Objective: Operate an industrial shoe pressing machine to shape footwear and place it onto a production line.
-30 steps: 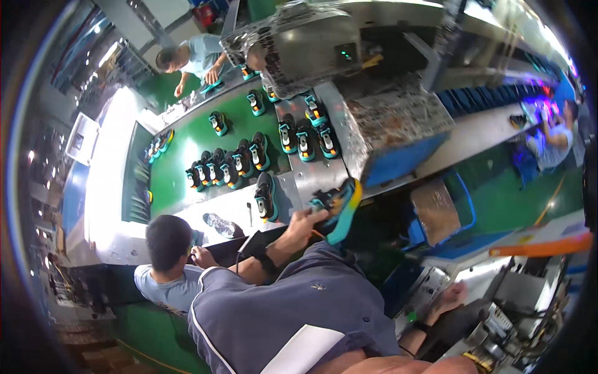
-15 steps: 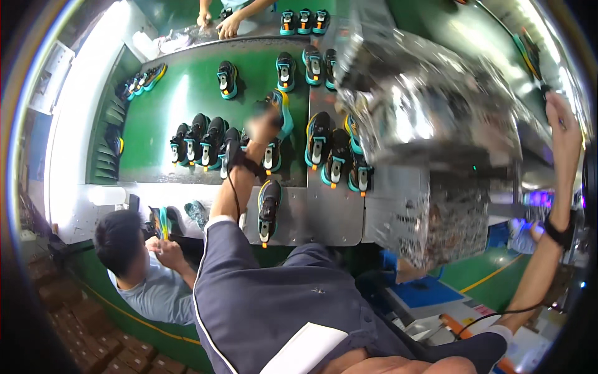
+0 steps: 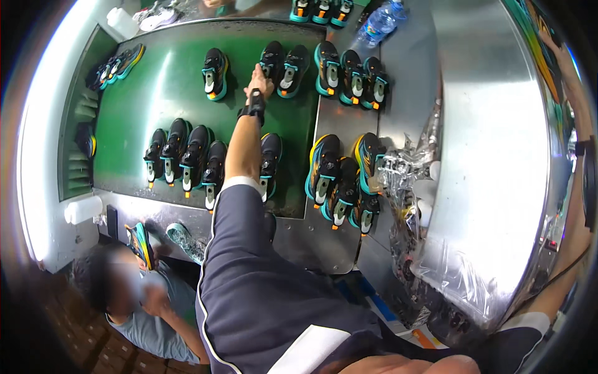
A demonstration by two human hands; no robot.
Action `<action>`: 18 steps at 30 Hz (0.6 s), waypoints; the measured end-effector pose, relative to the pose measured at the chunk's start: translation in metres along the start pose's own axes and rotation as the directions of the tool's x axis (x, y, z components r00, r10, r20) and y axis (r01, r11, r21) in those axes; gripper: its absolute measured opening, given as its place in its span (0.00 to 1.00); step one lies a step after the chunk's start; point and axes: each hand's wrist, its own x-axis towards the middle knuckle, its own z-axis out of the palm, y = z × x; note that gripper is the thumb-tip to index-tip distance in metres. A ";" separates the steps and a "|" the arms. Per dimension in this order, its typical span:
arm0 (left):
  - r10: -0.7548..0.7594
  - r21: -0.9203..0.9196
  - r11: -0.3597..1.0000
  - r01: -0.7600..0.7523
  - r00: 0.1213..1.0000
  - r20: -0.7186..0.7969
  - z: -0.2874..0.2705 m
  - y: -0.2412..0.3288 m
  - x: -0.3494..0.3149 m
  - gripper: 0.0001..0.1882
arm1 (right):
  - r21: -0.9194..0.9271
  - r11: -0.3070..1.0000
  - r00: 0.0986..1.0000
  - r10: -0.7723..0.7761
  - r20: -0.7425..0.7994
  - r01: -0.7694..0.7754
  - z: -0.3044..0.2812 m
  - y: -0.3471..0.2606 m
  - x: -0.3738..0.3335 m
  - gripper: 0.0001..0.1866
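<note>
My left arm stretches across the green table top (image 3: 243, 118). My left hand (image 3: 259, 84) is closed around the near end of a black running shoe (image 3: 272, 57) standing at the far side. A similar black shoe (image 3: 296, 71) stands just right of it, and another (image 3: 215, 73) stands apart on the left. At the far right rim my right hand (image 3: 553, 42) is closed on a dark shoe with a green and orange sole (image 3: 537, 53), stretched by the lens. Its fingers show only in part.
Several shoes (image 3: 196, 153) stand in a row nearer me, others (image 3: 336, 181) on the metal strip at right. Crumpled clear plastic (image 3: 405, 168) borders a shiny metal box (image 3: 486, 156). A water bottle (image 3: 380, 23) lies beyond. At lower left a co-worker (image 3: 146, 299) has a colourful shoe (image 3: 142, 246).
My left hand has moved away from me with a shoe to the table's far side. My right hand has moved up the right rim. The view has shifted, baring the metal box's surface.
</note>
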 end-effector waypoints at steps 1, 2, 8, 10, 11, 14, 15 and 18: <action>-0.037 0.049 0.998 0.035 0.998 0.052 -0.004 0.000 -0.007 0.38 | -0.034 0.999 1.000 0.001 -0.026 -0.001 0.002 -0.002 -0.012 0.24; 0.090 0.065 0.994 -0.087 0.995 -0.041 -0.010 0.000 -0.022 0.38 | -0.087 0.996 0.998 -0.020 -0.059 0.015 0.002 -0.004 -0.025 0.24; 0.171 -0.732 0.668 -0.130 0.985 -0.019 -0.045 0.063 -0.246 0.32 | -0.407 0.910 0.941 -0.206 -0.270 0.082 -0.056 -0.022 -0.136 0.27; 0.190 -0.719 0.695 0.022 0.958 0.213 -0.063 0.094 -0.335 0.18 | -0.483 0.871 0.908 -0.271 -0.321 0.089 -0.081 -0.031 -0.179 0.28; 0.320 -0.630 0.771 -0.090 0.910 0.262 -0.079 0.107 -0.382 0.12 | -0.515 0.851 0.889 -0.315 -0.333 0.108 -0.095 -0.037 -0.202 0.28; 0.459 -0.694 0.601 0.396 0.539 0.706 -0.096 0.172 -0.496 0.17 | -0.473 0.760 0.783 -0.588 -0.206 0.446 -0.131 -0.047 -0.291 0.31; 0.550 -0.650 0.580 0.492 0.352 0.757 -0.106 0.193 -0.524 0.20 | -0.460 0.764 0.791 -0.582 -0.188 0.452 -0.139 -0.049 -0.332 0.29; 0.795 -0.444 0.490 0.751 -0.176 0.580 -0.125 0.261 -0.573 0.26 | -0.438 0.854 0.891 -0.402 -0.210 0.282 -0.151 -0.054 -0.463 0.25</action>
